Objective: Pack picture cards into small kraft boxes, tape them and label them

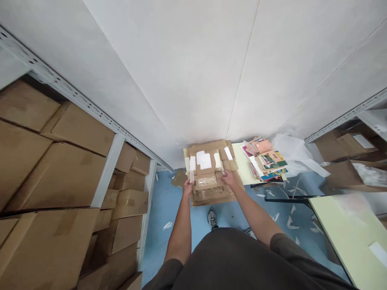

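Note:
Flattened brown cardboard (pixel 208 177) with clear tape and white paper labels (pixel 204 159) lies stacked on a pale yellow table (pixel 246 167). My left hand (pixel 188 187) is closed at the left edge of the upper cardboard piece, fingers pinching it beside a white strip. On the right side of the same piece, my right hand (pixel 229 178) has its fingers bent round the edge. The undersides of both hands' grips are hidden. To the right of the cardboard sits a pile of books and booklets (pixel 267 159).
Shelves of cardboard boxes (pixel 57 177) line the left side. White plastic wrapping (pixel 294 151) lies behind the books. At the right are another pale table (pixel 356 237) and an open box (pixel 344 175). Paper scraps (pixel 167 226) litter the blue floor (pixel 157 249).

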Action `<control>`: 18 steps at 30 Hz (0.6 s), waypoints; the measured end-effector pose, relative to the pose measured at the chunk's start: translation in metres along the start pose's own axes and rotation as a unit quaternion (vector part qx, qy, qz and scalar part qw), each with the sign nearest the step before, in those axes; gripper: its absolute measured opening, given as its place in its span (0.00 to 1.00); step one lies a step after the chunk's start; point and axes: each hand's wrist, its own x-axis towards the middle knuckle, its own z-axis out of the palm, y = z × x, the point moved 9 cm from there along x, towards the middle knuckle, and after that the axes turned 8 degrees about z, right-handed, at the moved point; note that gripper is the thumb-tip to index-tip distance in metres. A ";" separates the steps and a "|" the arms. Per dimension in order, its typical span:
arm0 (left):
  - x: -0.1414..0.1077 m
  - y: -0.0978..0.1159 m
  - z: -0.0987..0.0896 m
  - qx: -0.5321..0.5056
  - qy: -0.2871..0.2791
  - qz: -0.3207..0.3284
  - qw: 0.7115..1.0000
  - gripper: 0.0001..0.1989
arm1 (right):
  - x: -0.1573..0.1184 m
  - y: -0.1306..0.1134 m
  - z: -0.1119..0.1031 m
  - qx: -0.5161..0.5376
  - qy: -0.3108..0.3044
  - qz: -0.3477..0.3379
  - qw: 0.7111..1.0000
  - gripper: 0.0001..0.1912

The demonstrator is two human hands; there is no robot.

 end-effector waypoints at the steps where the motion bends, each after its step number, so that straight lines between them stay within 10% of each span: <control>1: -0.004 0.000 -0.007 -0.012 0.005 -0.001 1.000 0.20 | -0.002 0.001 0.003 0.013 -0.004 0.029 0.999 0.25; 6: -0.023 0.014 -0.017 -0.070 -0.025 0.021 0.997 0.29 | -0.016 -0.015 0.008 0.090 -0.042 0.057 0.993 0.21; 10: -0.038 0.039 0.009 -0.079 -0.066 0.040 0.994 0.37 | -0.037 -0.029 -0.030 0.175 -0.054 0.027 0.983 0.24; 18: -0.105 0.107 0.181 0.001 -0.255 0.078 0.964 0.41 | -0.103 -0.003 -0.221 0.269 0.028 0.009 0.963 0.27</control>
